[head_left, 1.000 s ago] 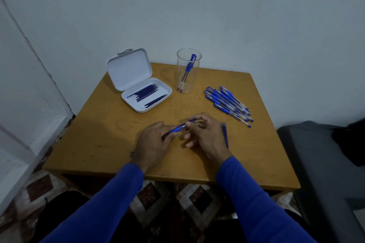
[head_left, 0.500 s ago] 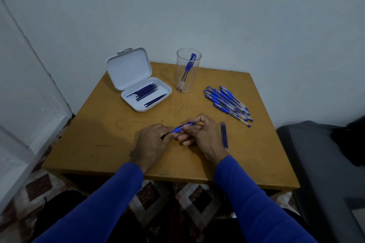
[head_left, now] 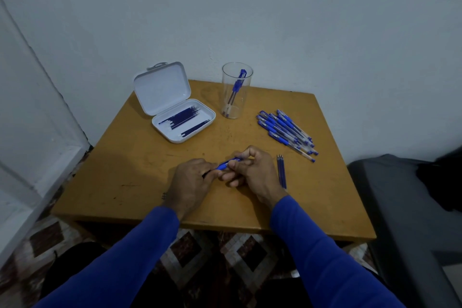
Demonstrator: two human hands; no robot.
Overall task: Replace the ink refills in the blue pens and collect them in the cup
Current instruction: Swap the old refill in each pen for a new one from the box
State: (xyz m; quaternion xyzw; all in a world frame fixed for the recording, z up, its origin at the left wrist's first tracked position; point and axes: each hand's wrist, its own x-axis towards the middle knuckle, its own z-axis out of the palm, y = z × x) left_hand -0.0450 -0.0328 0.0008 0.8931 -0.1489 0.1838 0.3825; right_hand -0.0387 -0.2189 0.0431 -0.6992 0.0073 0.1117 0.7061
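Observation:
Over the middle of the wooden table (head_left: pixel 140 157) both my hands hold one blue pen (head_left: pixel 225 164). My left hand (head_left: pixel 190 182) pinches its lower end and my right hand (head_left: pixel 252 170) grips its upper end; most of the pen is hidden by my fingers. A clear cup (head_left: pixel 236 91) at the back holds one blue pen. A heap of several blue pens (head_left: pixel 287 132) lies to the right. An open white case (head_left: pixel 175 112) at the back left holds several dark refills (head_left: pixel 185 120). Two loose refills (head_left: pixel 282 171) lie right of my right hand.
A grey wall stands close behind the table. A dark grey seat (head_left: pixel 410 207) sits just off the table's right edge. A white door frame (head_left: pixel 37 132) is at the left. Patterned floor tiles show below the front edge.
My two hands have drawn closer together on the pen, so less of the barrel shows between them. Everything else on the table has stayed put.

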